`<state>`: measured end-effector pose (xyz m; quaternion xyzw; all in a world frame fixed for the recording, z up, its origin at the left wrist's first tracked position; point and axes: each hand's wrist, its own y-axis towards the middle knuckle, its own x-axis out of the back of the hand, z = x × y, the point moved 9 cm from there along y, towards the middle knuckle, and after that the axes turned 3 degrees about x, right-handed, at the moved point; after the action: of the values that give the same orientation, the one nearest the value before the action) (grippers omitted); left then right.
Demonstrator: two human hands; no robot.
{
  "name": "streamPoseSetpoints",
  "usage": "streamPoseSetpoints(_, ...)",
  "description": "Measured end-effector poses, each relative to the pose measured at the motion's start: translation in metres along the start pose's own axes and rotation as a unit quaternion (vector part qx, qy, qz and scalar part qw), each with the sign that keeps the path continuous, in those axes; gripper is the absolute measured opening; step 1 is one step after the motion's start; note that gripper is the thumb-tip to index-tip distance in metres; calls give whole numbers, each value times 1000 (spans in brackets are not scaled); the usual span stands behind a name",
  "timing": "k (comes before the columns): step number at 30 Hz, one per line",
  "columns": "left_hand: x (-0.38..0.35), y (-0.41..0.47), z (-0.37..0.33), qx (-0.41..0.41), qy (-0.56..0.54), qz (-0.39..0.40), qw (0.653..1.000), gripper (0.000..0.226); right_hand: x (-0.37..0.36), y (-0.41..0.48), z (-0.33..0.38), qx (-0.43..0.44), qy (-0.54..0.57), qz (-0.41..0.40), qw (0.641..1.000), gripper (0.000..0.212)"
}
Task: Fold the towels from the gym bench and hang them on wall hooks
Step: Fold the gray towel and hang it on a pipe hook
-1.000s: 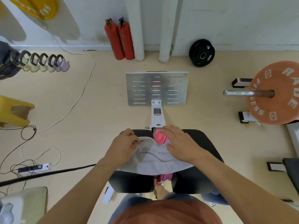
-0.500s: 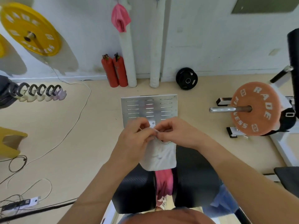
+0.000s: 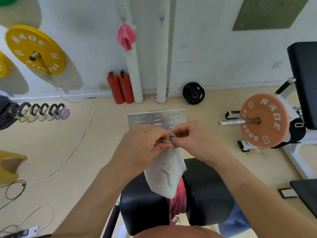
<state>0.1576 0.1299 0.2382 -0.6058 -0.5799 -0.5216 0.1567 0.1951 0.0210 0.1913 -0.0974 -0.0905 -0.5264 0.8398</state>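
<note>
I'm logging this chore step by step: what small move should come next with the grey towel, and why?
Probably raise the folded pale grey cloth towel toward the bare metal wall hook: the left hand and right hand pinch its bunched top edge, and a pink cloth towel already hangs on the neighbouring hook.

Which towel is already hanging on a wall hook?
The small pink towel on the left hook. The grey towel is pinched between left hand and right hand, and a second pink towel lies on the bench.
</note>
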Motion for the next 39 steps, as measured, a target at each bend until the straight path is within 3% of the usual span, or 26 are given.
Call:
streamPoseSetpoints(4, 7, 3, -12, -72, 25, -21, 997, 22, -1, -4, 5, -7, 39, -26, 999, 15)
streamPoseSetpoints(8, 12, 6, -7, -21, -35, -13, 999, 22, -13, -9, 17, 17, 5, 3, 1000, 38)
streamPoseSetpoints(13, 12, 12, 7, 67, -30, 25, 997, 16, -16, -16, 26, 40, -13, 23, 999, 65)
streamPoseSetpoints(20, 13, 7, 25, 147, -207, 24, 967, 32, -1, -18, 29, 38, -15, -39, 998, 49)
streamPoseSetpoints(22, 5, -1, 33, 152, -167, 80, 971, 43, 12, -18, 30, 43, -13, -68, 997, 49)
streamPoseSetpoints(25, -8, -14, 44, 134, 29, 155, 978, 52, 30, -18, 31, 38, -21, -97, 994, 46)
streamPoseSetpoints(28, 1, -15, 37, 55, 94, 106, 988, 27, 37, -17, 33, 37, -93, -114, 988, 45)
streamPoseSetpoints(32, 24, -11, 31, 18, 70, 23, 997, 31, 45, -16, 31, 27, -187, -146, 971, 48)
streamPoseSetpoints(37, 23, -9, 41, 67, -1, 57, 996, 45, 34, -9, 25, 2, -312, -88, 946, 38)
streamPoseSetpoints(39, 25, -9, 45, 89, -38, 55, 994, 39, 29, -5, 23, -10, -337, -57, 940, 39)
